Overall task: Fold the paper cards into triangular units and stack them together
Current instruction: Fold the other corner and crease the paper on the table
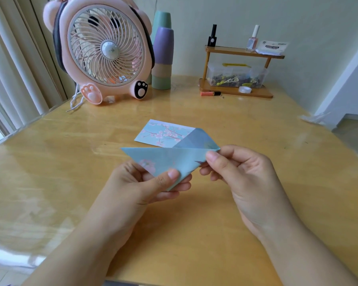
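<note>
Head view: folded paper triangle point(170, 162) between left hand point(145, 184) and right hand point(242, 172)

Your two hands are up over the table point(50, 162), close to you. Your left hand point(136, 188) pinches the bottom corner of a folded paper triangle point(170, 162). Your right hand point(242, 174) pinches its right corner. Behind the triangle, a flat paper card point(161, 133) lies on the table. A folded piece point(196, 139) rests on the card's right end.

Far back on the left stands a fan point(103, 48). Just right of the fan, and partly behind it, is a stack of cups point(162, 56). Far back on the right is a small shelf point(238, 73). Two little bottles point(212, 36) stand on top of it. A box point(236, 75) sits inside it, under the top board. A roll of tape point(245, 89) sits on its bottom board, in front of the box.
</note>
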The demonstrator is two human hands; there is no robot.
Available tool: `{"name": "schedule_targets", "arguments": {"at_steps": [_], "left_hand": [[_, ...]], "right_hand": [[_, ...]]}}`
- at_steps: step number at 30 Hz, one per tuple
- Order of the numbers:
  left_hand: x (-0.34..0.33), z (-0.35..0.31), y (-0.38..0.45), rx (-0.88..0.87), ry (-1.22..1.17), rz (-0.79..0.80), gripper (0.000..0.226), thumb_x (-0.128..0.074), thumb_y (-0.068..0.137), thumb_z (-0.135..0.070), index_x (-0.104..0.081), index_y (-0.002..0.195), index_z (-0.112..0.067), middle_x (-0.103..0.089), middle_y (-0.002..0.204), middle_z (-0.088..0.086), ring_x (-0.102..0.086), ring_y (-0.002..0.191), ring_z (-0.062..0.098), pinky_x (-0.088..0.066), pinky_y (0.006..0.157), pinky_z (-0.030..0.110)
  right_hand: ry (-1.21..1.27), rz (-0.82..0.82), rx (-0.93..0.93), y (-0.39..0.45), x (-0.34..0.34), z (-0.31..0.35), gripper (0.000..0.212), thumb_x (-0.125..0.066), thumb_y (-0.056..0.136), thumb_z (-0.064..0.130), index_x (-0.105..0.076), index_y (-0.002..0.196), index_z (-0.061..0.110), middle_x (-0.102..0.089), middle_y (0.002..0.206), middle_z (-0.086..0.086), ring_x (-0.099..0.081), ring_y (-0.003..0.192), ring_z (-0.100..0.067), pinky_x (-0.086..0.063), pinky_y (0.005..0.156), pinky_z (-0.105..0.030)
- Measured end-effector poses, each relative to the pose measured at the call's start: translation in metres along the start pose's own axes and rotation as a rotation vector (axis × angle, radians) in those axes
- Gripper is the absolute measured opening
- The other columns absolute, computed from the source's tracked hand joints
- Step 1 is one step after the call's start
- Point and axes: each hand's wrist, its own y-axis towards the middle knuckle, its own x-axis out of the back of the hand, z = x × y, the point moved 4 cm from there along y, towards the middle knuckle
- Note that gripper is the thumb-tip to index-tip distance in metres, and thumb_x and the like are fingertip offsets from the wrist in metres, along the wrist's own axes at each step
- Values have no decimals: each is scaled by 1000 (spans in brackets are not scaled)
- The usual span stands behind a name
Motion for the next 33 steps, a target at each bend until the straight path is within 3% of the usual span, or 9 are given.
{"name": "schedule_targets", "arguments": {"at_steps": [5,9,11,13,17,20,24,33], "left_hand": [[-1,1,-1,14,14,4,26,-80,61,-24,-77,87,-19,-74,84,15,-73,75,22,-54,59,21],[-2,1,-2,26,-6,-31,16,-72,66,-19,-78,81,-18,-74,80,17,-73,70,21,-54,55,20],[-3,0,-2,21,-6,-53,13,-80,67,-13,-77,79,-11,-73,78,18,-73,67,22,-53,53,20],[-3,0,-1,7,3,-91,18,-72,67,-18,-73,79,-5,-73,75,19,-72,64,22,-53,52,20],[-3,0,-1,-2,17,-113,20,-65,67,-21,-72,81,-7,-72,73,18,-72,63,22,-53,52,20],[-2,1,-1,15,18,-87,11,-79,68,-18,-77,76,-11,-73,76,18,-72,65,23,-53,53,21],[-2,0,0,5,29,-47,28,-82,57,-21,-78,85,-19,-74,81,14,-73,71,24,-54,57,20],[-1,-2,1,-16,13,-114,16,-79,61,-14,-76,77,-10,-72,72,17,-70,58,20,-53,52,21]], "right_hand": [[67,-64,-35,1,3,-2,7,-66,72,19,-67,67,15,-67,61,0,-60,57,-7,-46,55,-19],[45,-94,-55,0,5,-1,11,-67,82,7,-67,71,7,-68,61,-2,-57,53,-7,-44,51,-18],[16,-118,-42,-1,5,0,13,-63,84,8,-67,72,5,-68,61,-2,-56,53,-7,-43,49,-18],[2,-134,-51,-1,5,-2,14,-62,85,9,-66,73,5,-67,61,-2,-56,53,-7,-43,49,-19],[49,-45,-184,-1,0,-5,11,-66,81,13,-66,72,8,-67,62,-3,-57,54,-8,-45,48,-19],[18,4,-200,-2,-3,-4,15,-66,81,14,-64,67,9,-67,60,-3,-55,51,-8,-43,47,-18],[-15,16,-198,-2,-3,-4,16,-65,83,11,-62,69,5,-67,59,-3,-53,49,-7,-42,47,-17],[-15,14,-202,-2,-3,-3,22,-60,87,9,-64,65,9,-67,60,-4,-53,50,-9,-41,46,-18]]}}
